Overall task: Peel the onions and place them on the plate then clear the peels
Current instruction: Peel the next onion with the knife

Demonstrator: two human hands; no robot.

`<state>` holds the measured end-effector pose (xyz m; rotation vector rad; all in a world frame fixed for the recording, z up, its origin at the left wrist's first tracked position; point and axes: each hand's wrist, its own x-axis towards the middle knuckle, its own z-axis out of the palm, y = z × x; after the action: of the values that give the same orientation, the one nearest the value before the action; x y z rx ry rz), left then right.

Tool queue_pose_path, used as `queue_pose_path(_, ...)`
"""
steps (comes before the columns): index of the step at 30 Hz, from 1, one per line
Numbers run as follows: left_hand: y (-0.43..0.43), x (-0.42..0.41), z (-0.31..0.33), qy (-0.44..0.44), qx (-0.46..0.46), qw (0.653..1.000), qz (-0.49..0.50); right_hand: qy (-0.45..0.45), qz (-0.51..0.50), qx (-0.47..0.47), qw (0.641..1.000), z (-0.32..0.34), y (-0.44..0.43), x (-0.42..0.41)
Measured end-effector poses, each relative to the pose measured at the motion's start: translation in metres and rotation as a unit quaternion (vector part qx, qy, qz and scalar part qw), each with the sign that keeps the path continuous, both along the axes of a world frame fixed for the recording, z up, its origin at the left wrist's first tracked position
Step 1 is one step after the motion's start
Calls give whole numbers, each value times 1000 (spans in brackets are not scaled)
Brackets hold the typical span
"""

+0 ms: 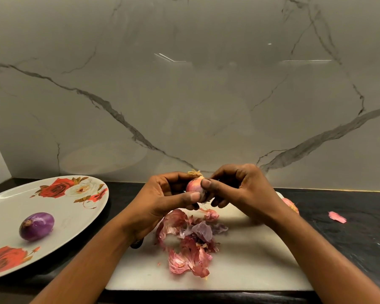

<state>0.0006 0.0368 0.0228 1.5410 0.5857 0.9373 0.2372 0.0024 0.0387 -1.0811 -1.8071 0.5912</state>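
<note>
My left hand (162, 198) and my right hand (235, 189) both grip a small pink, unpeeled onion (194, 184) above the white cutting board (239, 268). Its dry tuft points up and away from me. Both thumbs press on its near side. A heap of pink and purple peels (189, 240) lies on the board under my hands. One peeled purple onion (36, 226) rests on the white plate with red roses (79, 216) at the left. Another unpeeled onion (291, 205) shows partly behind my right wrist.
The board and plate sit on a dark counter (349, 233) against a grey marble wall. A loose pink peel scrap (337, 217) lies on the counter to the right. A dark object (137, 244) peeks out under my left wrist.
</note>
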Motion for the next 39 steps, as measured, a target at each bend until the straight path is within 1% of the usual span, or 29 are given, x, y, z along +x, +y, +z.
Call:
queue_pose_path(3, 0, 0, 0, 12, 17, 1000, 15, -41, -7, 26, 999, 0, 0, 0)
queue_pose_path(7, -2, 0, -1, 25, 31, 999, 27, -55, 1, 30, 998, -3, 1, 0)
queue_pose_path(10, -3, 1, -2, 49, 57, 997, 31, -76, -10, 30, 997, -5, 1, -1)
queue_pose_path(17, -3, 0, -3, 84, 77, 993, 42, -128, -21, 73, 989, -12, 8, -2)
queue_pose_path(20, -2, 0, -4, 87, 75, 992, 42, -124, -22, 81, 989, -15, 11, 1)
queue_pose_path(23, -1, -2, -4, 65, 56, 995, 43, -114, -19, 89, 989, -14, 10, 0)
queue_pose_path(26, -1, -2, -3, 47, 47, 997, 44, -68, -9, 70, 995, -12, 9, 1)
queue_pose_path(30, -2, -2, -2, 56, 55, 995, 54, -32, 0, 34, 999, -9, 6, 0)
queue_pose_path(34, -2, 0, -2, 75, 89, 990, 80, -20, -13, 26, 999, -10, 7, -5)
queue_pose_path(39, -3, 0, -2, 89, 109, 985, 98, -48, -15, 67, 996, -15, 9, -8)
